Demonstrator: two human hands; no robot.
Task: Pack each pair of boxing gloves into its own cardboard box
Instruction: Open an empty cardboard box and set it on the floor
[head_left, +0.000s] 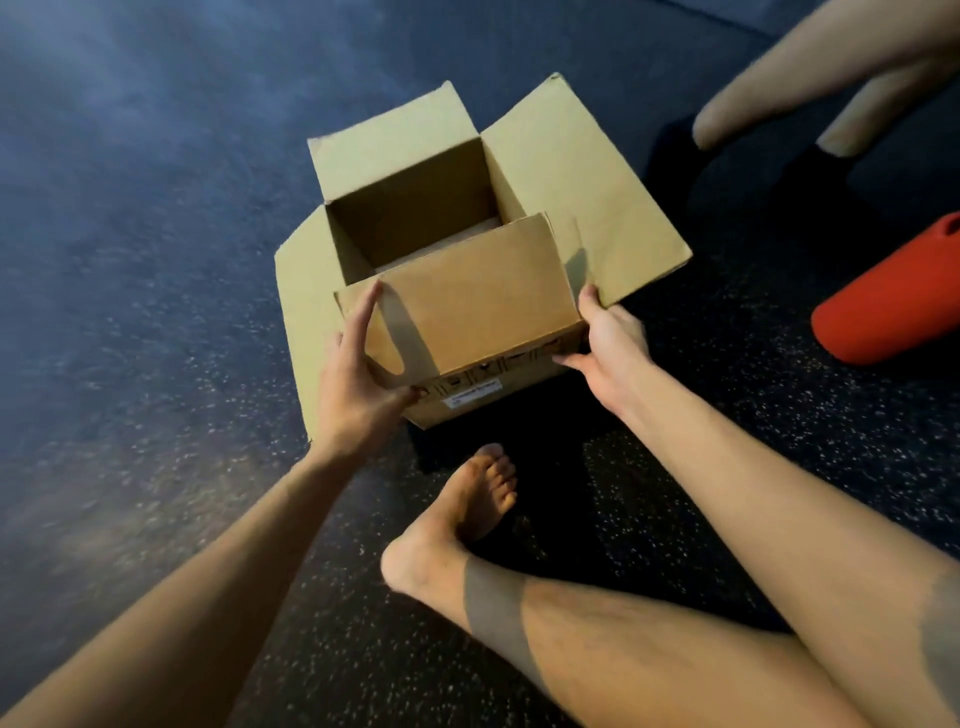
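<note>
So the cardboard box (483, 306) sits on the dark speckled floor (156, 322), right in front of the person's bare foot (467, 504), with its opening facing straight up. Three flaps are splayed outward; the near one is folded in over the mouth. I can't see any gloves inside, just a pale bit of bottom, so I'd guess packing hasn't started on this one.

The left hand (358, 379) pinches the near left corner, one finger lying long up the flap and the thumb tucked against the front wall. The right hand (608, 353) holds the near right corner, thumb on the flap edge and fingers on the front wall.

The step looks like getting the box open and squared up. I'd fold that near flap right back so it stops blocking the mouth, and keep the box flat on the floor.

The long axis seems to run away from the person, turned a little to the right, though the near flap hides part of it, so I'm not sure.

Off to the right and well apart lies a red thing (893, 296), possibly a glove, but it's cut off.
</note>
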